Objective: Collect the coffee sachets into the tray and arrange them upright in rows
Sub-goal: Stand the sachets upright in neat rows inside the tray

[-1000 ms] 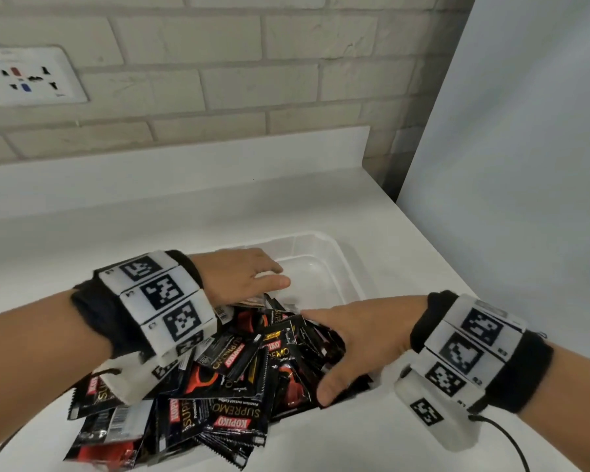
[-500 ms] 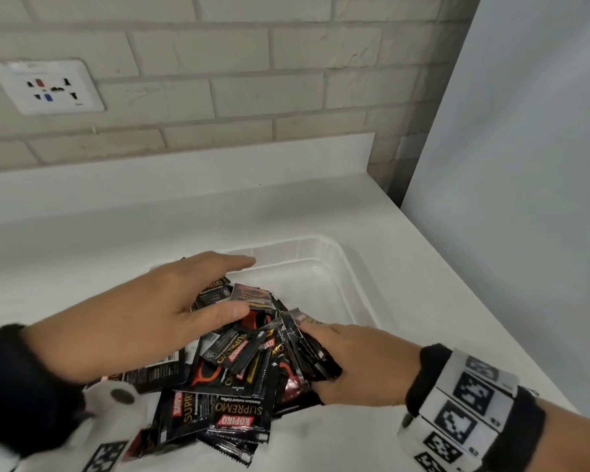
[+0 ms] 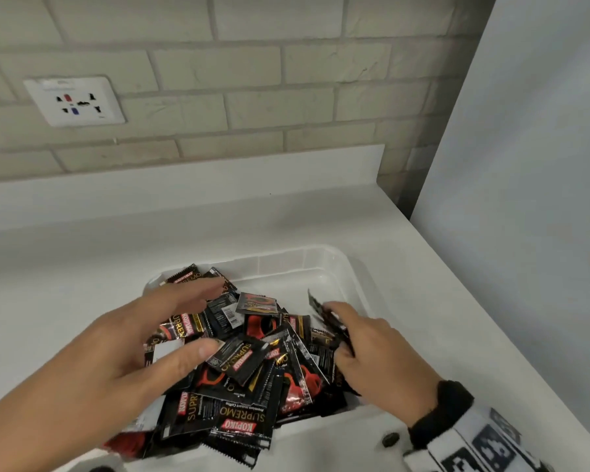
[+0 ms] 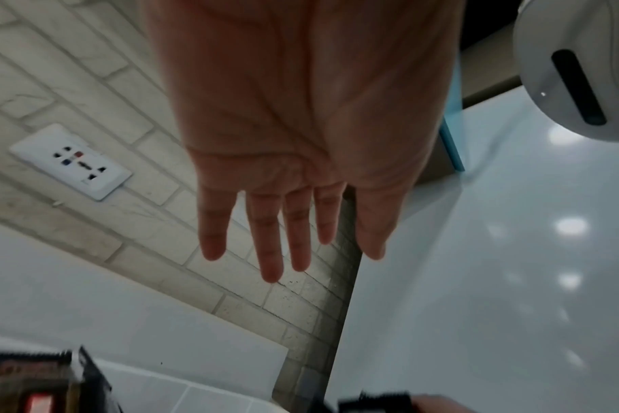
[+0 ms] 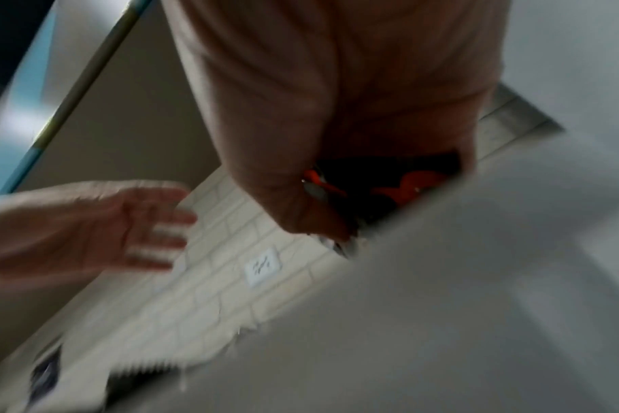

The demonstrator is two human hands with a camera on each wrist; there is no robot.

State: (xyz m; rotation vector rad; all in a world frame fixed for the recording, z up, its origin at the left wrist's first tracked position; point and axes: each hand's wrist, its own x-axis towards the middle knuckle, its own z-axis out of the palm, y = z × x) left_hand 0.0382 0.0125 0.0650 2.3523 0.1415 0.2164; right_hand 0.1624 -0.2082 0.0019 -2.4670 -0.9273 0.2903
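Observation:
A clear plastic tray [image 3: 321, 254] sits on the white counter. A heap of black-and-red coffee sachets [image 3: 246, 364] fills its near half, lying flat and crossed, and some spill over its near-left edge. My left hand [image 3: 126, 345] hovers over the left of the heap. Its fingers are straight and spread, and in the left wrist view the left hand [image 4: 287, 223] holds nothing. At the heap's right side my right hand [image 3: 372, 349] curls round a few sachets [image 3: 324, 311] held on edge. In the blurred right wrist view those sachets [image 5: 407, 184] lie inside the curled fingers.
A brick wall with a white socket plate [image 3: 75, 101] rises behind the counter [image 3: 116, 240]. A tall grey panel [image 3: 525, 165] closes off the right side. The tray's far-right part [image 3: 307, 287] holds no sachets.
My left hand has moved forward over the heap with its fingers straightened. My right hand has shifted from the near side to the heap's right side and taken hold of a few sachets.

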